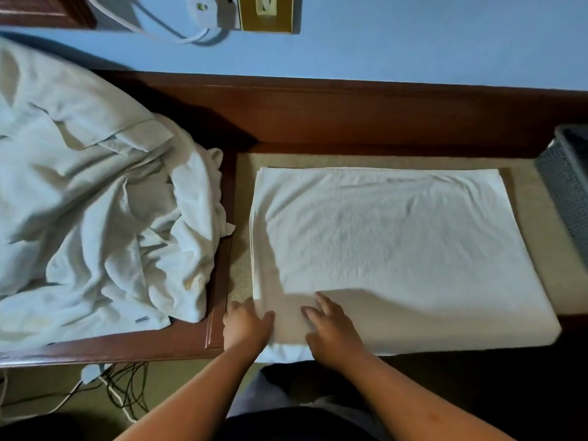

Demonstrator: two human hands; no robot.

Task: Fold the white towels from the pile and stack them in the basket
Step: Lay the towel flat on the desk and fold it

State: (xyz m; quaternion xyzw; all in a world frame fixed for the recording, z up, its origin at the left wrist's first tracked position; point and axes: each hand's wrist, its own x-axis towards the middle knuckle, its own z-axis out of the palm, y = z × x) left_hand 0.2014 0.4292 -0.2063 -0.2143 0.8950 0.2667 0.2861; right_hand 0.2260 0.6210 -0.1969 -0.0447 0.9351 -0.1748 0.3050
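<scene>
Two hands on the towel [397, 249]: right hand [334, 332] flat, grip released; left hand [245, 329] at its corner (grip unclear); pile [95, 202] left, basket [569, 186] right.

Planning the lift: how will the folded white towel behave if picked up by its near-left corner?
Likely floppy: the towel lies flat with soft creases, so it should sag. Its stacked layers, visible along the left edge, may slide apart.

left hand [246, 326], right hand [334, 335]: on towel [397, 249] near-left corner | pile [95, 202]: left; basket [569, 186]: right
</scene>
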